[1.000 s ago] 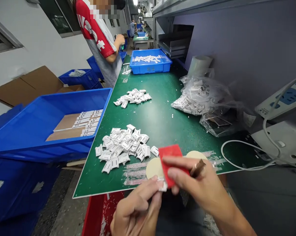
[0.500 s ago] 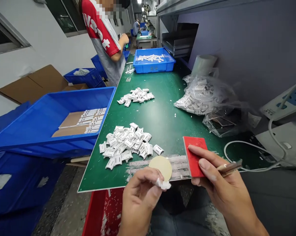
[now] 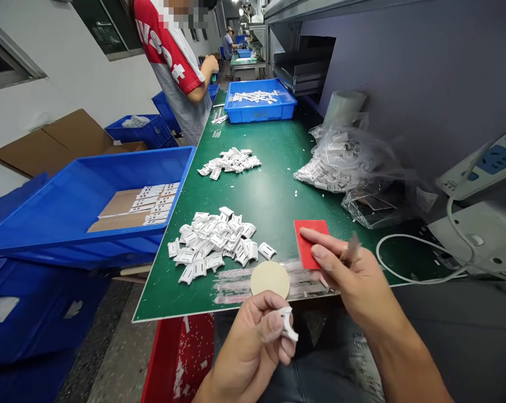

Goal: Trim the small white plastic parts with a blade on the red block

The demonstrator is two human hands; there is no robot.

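Green workbench (image 3: 273, 190), blue tray (image 3: 260, 109) of clips at the far end, loose pile of clips (image 3: 213, 246) near left beside a tan disc (image 3: 270, 279). Right hand (image 3: 354, 274) over a red card (image 3: 308, 243), fingers together on a blurred tool (image 3: 354, 246). Left hand (image 3: 248, 358) at the near edge, fingers clamped on one white clip (image 3: 287, 323).

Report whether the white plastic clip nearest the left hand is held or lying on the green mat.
Held: the white plastic clip is gripped in the left hand, raised off the green mat.
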